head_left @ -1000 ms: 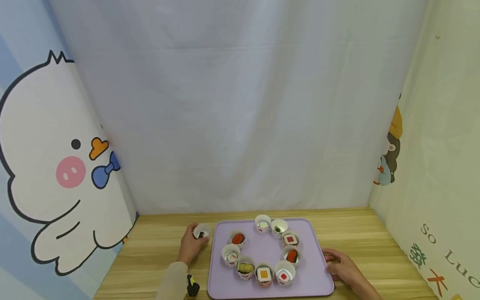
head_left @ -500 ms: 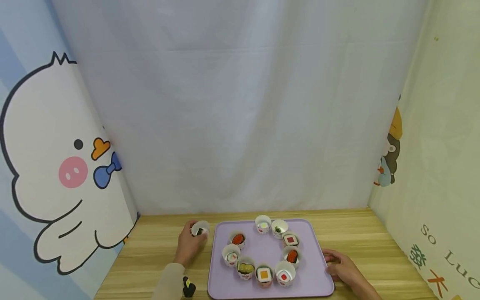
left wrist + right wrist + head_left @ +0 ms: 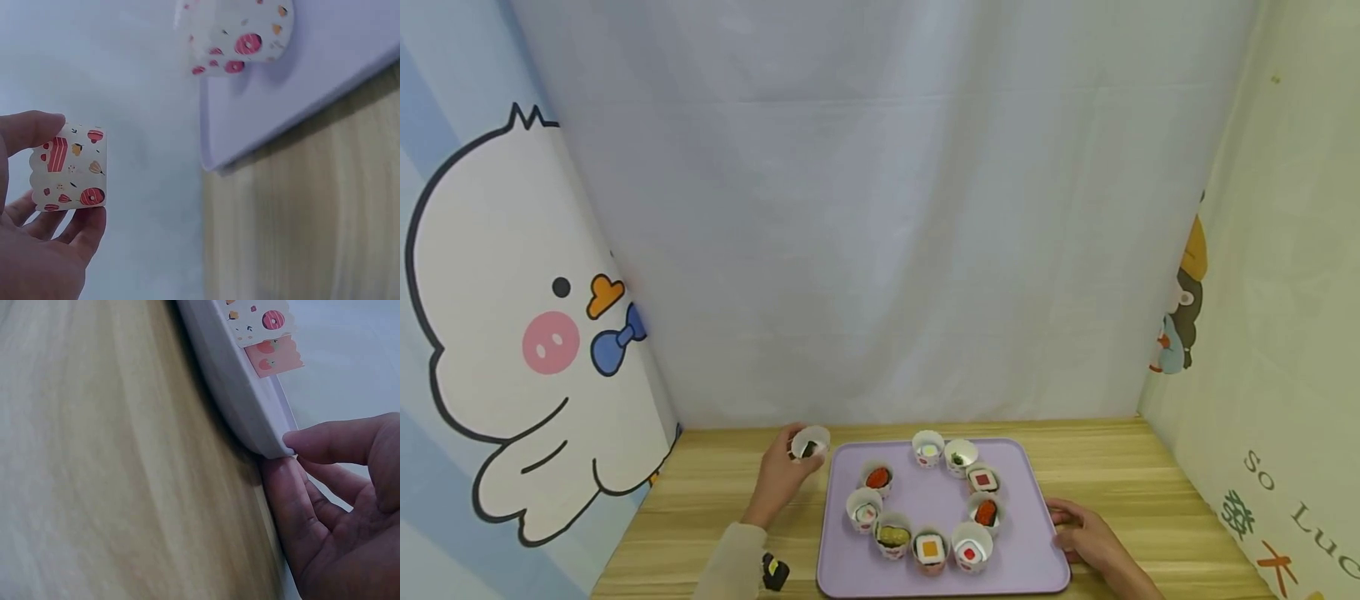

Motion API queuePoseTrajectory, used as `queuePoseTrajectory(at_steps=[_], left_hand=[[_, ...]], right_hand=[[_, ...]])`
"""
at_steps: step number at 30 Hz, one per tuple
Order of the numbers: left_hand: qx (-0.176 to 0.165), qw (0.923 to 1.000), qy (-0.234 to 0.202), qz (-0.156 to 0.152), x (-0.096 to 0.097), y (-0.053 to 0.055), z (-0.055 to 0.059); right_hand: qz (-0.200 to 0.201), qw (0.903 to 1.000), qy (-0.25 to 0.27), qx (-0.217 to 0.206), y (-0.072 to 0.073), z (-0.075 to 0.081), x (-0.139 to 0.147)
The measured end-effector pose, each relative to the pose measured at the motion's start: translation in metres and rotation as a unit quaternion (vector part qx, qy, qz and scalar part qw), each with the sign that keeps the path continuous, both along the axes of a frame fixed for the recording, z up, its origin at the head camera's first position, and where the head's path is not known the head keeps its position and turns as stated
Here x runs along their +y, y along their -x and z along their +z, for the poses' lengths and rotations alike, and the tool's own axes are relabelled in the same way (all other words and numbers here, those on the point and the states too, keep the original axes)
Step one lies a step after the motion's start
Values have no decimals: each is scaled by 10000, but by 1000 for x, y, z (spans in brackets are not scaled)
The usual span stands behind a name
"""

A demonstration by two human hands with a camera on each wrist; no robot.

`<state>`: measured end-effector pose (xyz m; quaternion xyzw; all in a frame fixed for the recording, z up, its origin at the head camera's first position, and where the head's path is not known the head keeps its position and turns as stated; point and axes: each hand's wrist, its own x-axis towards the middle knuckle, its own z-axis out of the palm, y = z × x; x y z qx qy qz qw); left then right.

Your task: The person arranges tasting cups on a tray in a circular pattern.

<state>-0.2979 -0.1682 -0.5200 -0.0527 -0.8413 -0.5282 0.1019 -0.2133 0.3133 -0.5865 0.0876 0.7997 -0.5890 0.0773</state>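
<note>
My left hand (image 3: 780,475) holds a white paper baking cup (image 3: 810,444) by its sides, left of the tray's far corner; something dark with a pale part lies inside. The left wrist view shows this cup (image 3: 69,167) held between thumb and fingers, printed with red and pink pictures. My right hand (image 3: 1090,540) is at the right edge of the lilac tray (image 3: 925,515). In the right wrist view, its thumb and a finger pinch the tray rim (image 3: 275,440). Several cups stand in a ring on the tray, including a yellow-topped one (image 3: 892,535) and a red-topped one (image 3: 877,478).
The tray lies on a wood-grain table (image 3: 1112,467). A pale curtain (image 3: 880,250) hangs behind, with printed cloth walls at left and right. A small black piece with a yellow mark (image 3: 774,572) shows beside the left sleeve (image 3: 741,560).
My left hand has lifted the paper cup a little, shifting it up and slightly right in the head view. The right hand has stayed at the tray edge.
</note>
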Motion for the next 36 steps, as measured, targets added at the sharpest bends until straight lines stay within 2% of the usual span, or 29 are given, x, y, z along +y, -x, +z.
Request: queuePoseTrajectory(at_steps=[7,11,24,36], left_hand=[[166,9991,-57,-383,20,-6,19],[166,9984,-23,-540,30,-6,24],[-155,9959,-17,-891,60,7,30],[-138,9925,466,-1119,86,18,25]], right_hand=[[18,10000,-60,23,0,0,0],[-38,9999,-111,45,0,0,0],[-134,9999,14,-7,-1,1,-2],[-180,9998,114,-23,0,-1,-1]])
